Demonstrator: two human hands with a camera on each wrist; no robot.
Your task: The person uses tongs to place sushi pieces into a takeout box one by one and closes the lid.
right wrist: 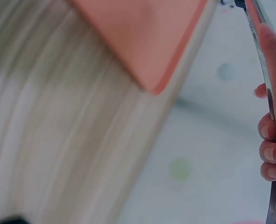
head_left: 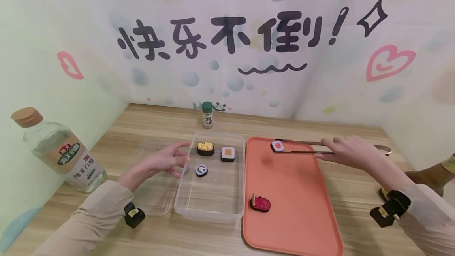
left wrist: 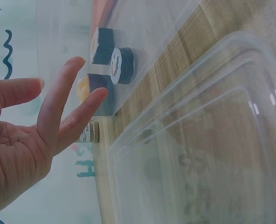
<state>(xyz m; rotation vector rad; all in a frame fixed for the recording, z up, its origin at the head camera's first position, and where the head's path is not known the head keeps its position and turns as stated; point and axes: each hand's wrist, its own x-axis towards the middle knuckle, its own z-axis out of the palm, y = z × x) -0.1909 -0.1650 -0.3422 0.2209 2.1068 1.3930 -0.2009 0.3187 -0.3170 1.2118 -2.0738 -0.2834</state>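
Note:
My right hand [head_left: 350, 151] grips metal tongs [head_left: 298, 152], its fingers wrapped round the arms; in the right wrist view the fingers [right wrist: 269, 154] curl about the metal. Between the tong tips is a sushi roll [head_left: 277, 145] with a red centre, held over the far left of the orange tray [head_left: 295, 232]. At the left rim of the clear plastic box [head_left: 209, 218] is my left hand [head_left: 167, 161], its fingers loosely extended. Inside the box are a yellow-topped sushi [head_left: 205, 149], a square roll [head_left: 228, 154] and a round roll [head_left: 201, 170]. A red-topped sushi [head_left: 260, 203] lies on the tray.
A clear lid [head_left: 153, 204] lies left of the box, partly under my left forearm. Beyond the box stands a green-capped spice jar [head_left: 207, 115]. A large vinegar bottle [head_left: 64, 153] stands at the left, and a brown bottle [head_left: 431, 175] at the right edge. A printed cloth backs the table.

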